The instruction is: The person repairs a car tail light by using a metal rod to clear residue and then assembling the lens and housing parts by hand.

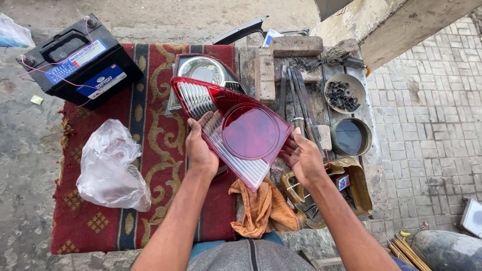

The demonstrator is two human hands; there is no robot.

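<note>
presently, nearest to me, an orange rag lies crumpled at the near edge of the worktop, just below the part i am holding. my left hand supports a red tail-light lens from its left side; the left fingers pass behind the ribbed clear section and show through it, closed on the lens with the thumb on the front edge. my right hand grips the lens at its lower right corner, thumb on the rim, the remaining fingers closed behind it. the lens is held in the air above the seam between the red patterned rug and the worktop, tilted, with its round red window facing me.

beside the right hand, an open cardboard box holds small items. to the left, on the rug, lies a crumpled clear plastic bag, well apart from the lens.

beyond the lens, a chrome lamp housing rests on the rug, partly hidden by the lens. on the worktop stand a round tin and a shallow bowl of dark small parts, with long metal tools between them and a brick. farthest left, a black car battery sits at the corner of the rug.
</note>
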